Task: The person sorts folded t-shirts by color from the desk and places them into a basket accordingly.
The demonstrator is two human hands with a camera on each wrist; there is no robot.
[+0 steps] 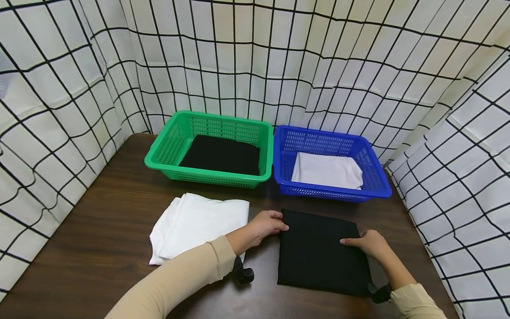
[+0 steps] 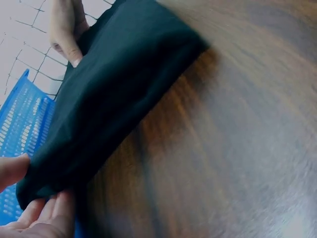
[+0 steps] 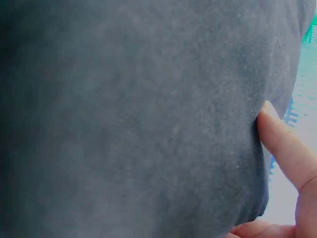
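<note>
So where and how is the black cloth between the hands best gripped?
Probably pinched at its left and right edges, coming from both sides: the black cloth is folded wide and flat, so a single grip could let it sag. The left hand and right hand hold it there.

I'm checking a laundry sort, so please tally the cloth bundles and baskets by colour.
Black bundles: 2
White bundles: 2
Green basket: 1
Blue basket: 1
Total: 6
</note>
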